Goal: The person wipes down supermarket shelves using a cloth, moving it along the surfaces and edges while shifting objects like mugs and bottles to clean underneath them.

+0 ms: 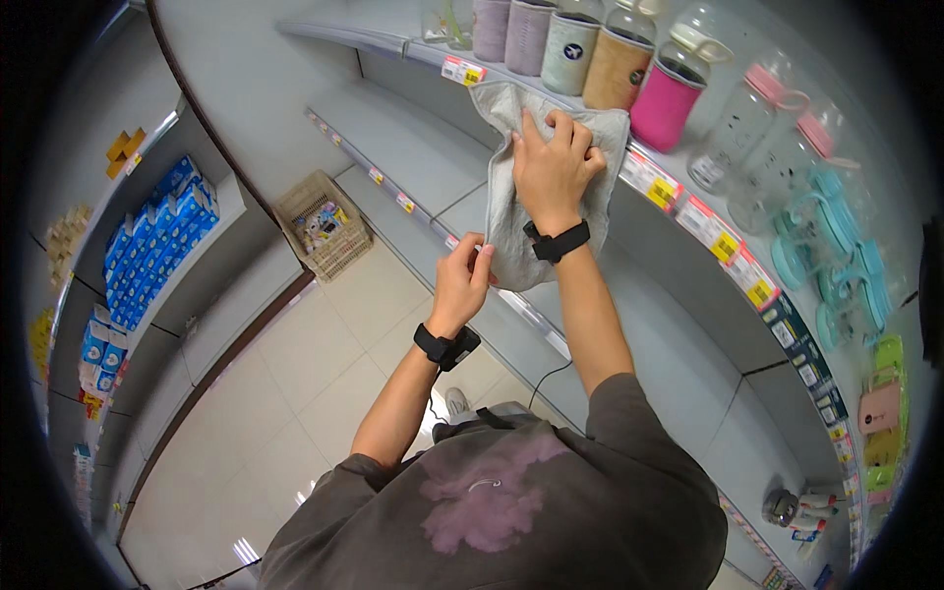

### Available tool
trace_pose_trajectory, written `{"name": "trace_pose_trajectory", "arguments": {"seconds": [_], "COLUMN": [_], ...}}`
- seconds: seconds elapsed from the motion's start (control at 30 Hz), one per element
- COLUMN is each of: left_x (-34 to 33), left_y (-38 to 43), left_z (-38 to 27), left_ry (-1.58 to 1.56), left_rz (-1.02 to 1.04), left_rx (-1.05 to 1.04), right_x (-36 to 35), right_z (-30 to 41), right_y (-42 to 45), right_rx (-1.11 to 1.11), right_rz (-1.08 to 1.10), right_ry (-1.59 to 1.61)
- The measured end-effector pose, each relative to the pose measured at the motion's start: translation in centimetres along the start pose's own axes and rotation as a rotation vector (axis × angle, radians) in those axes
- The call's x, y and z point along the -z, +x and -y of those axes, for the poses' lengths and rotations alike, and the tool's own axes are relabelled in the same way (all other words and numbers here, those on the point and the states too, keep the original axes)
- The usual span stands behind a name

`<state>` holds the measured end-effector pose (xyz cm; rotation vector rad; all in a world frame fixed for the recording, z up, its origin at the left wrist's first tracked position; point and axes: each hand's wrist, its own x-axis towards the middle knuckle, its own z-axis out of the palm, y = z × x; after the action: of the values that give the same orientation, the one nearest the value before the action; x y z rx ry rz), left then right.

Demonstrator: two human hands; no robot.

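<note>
A light grey cloth [509, 214] hangs spread against the front edge of the upper shelf, below a row of bottles. My right hand [553, 169] presses flat on the cloth's upper part, fingers bent and spread. Lower down, my left hand [463, 276] pinches the cloth's left edge between thumb and fingers. Just above the cloth stand a mint-sleeved bottle [569, 55], a tan-sleeved bottle [618, 70] and a bottle in a bright pink sleeve [667, 103]. Both wrists wear black straps with small devices.
Price tags [653, 181] line the shelf edge. Clear bottles with pink lids [745, 118] and teal-handled bottles [826, 221] stand to the right. A plastic basket [346, 251] of small items sits on the tiled floor [295, 376]. Blue packs [158, 228] fill the opposite shelf.
</note>
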<state>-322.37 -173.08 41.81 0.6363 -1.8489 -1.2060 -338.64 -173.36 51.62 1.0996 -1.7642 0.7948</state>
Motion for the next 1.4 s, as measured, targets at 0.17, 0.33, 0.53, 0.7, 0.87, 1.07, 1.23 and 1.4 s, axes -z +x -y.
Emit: {"name": "trace_pose_trajectory", "arguments": {"seconds": [0.17,0.33,0.53,0.7,0.87,1.07,1.23,1.4], "left_x": [1.7,1.9,0.4,0.0,3.6,10.6,16.6,20.7], "left_y": [3.5,5.7,6.5,7.6,10.3,15.6,20.4,24.0], "left_z": [2.1,3.9,5.1,5.5,7.4,12.0,14.1,17.3], "left_ry": [-0.037,-0.030,-0.119,-0.119,-0.157,-0.215,-0.229,-0.221], "left_rz": [-0.016,0.030,0.231,0.444,0.478,0.336,0.265,0.238], "left_rx": [0.031,0.053,0.020,-0.088,-0.067,0.021,0.056,0.065], "right_x": [-2.8,-1.9,1.5,1.5,-3.0,-11.8,-19.4,-24.5], "right_z": [1.8,1.9,-0.2,-0.2,3.0,9.3,14.5,18.1], "right_y": [1.3,0.7,-1.5,-1.8,0.1,3.8,6.6,8.2], "right_rx": [-0.030,-0.120,-0.211,-0.224,-0.190,-0.166,-0.181,-0.174], "right_rz": [-0.015,-0.004,-0.044,-0.111,-0.085,-0.060,-0.034,-0.044], "right_ry": [0.022,0.035,-0.112,-0.121,-0.132,-0.073,-0.100,-0.070]}}
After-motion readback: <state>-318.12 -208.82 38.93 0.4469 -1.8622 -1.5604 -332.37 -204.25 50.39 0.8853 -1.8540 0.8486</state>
